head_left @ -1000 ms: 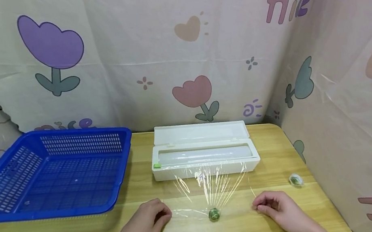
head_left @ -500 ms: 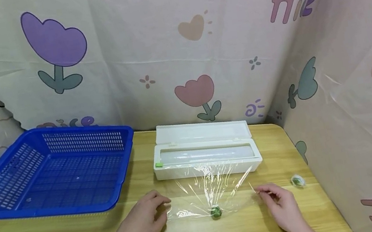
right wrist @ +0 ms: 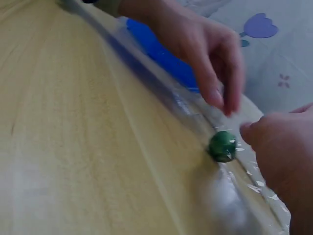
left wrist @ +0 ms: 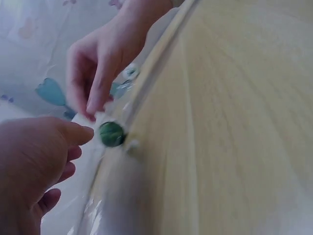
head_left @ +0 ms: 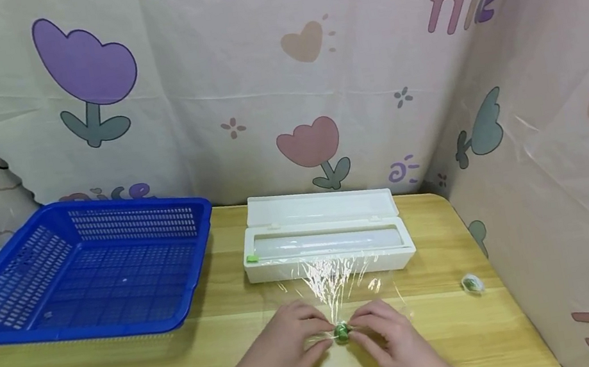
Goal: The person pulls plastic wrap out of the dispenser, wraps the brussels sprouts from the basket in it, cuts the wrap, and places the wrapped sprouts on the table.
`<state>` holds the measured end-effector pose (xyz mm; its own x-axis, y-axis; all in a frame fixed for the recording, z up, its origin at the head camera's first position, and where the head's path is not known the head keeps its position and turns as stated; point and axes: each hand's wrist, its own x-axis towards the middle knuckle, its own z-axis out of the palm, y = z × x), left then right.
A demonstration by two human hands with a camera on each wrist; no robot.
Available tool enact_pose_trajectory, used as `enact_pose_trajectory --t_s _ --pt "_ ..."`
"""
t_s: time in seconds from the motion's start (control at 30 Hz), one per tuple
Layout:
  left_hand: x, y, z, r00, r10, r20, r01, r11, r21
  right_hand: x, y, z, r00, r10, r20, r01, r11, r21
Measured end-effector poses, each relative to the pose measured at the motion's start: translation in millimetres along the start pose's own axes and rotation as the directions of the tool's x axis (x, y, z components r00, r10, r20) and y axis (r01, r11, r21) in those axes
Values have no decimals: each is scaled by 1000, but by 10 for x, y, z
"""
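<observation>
A small round green ball (head_left: 341, 333) with lighter streaks lies on the table, under or in clear plastic wrap (head_left: 330, 281). The wrap runs from a roll in the white dispenser box (head_left: 331, 265) and gathers in creases toward the ball. My left hand (head_left: 290, 350) is at the ball's left side, thumb and forefinger pinching wrap there. From the right side my right hand (head_left: 394, 342) pinches likewise, fingertips right at the ball. In the right wrist view the ball (right wrist: 223, 146) sits just below the left fingertips.
The dispenser's lid (head_left: 322, 206) stands open at the back, a green slider (head_left: 252, 259) on its left end. A blue plastic basket (head_left: 121, 332) occupies the left of the table. Near the right edge lies another small wrapped green piece (head_left: 472, 283). Printed cloth (head_left: 225, 46) hangs behind.
Both hands have moved inward from the wrap's two sides to meet at the ball. The wrap between them has bunched up. Ball, box and basket stay in place.
</observation>
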<state>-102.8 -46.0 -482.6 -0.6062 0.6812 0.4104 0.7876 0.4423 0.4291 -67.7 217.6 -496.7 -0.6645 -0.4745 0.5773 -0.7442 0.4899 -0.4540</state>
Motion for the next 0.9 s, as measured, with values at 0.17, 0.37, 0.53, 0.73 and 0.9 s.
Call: enact_pose_trajectory --t_s 0.17,0.37,0.53,0.73,0.9 --pt "115 -6 133 997 -14 75 8 997 72 2 32 111 998 38 54 -36 999 -40" --pt "115 -36 229 994 -72 78 71 997 14 -5 74 138 992 115 54 -115 993 -16" --pt "111 -25 276 990 -129 64 129 992 11 0 85 145 992 123 31 -121 989 -80" --pt "136 11 298 971 -225 81 223 974 25 19 99 179 987 161 26 -158 983 -98" --pt "143 2 301 960 -271 67 270 962 36 45 116 216 987 159 18 -154 977 -145"
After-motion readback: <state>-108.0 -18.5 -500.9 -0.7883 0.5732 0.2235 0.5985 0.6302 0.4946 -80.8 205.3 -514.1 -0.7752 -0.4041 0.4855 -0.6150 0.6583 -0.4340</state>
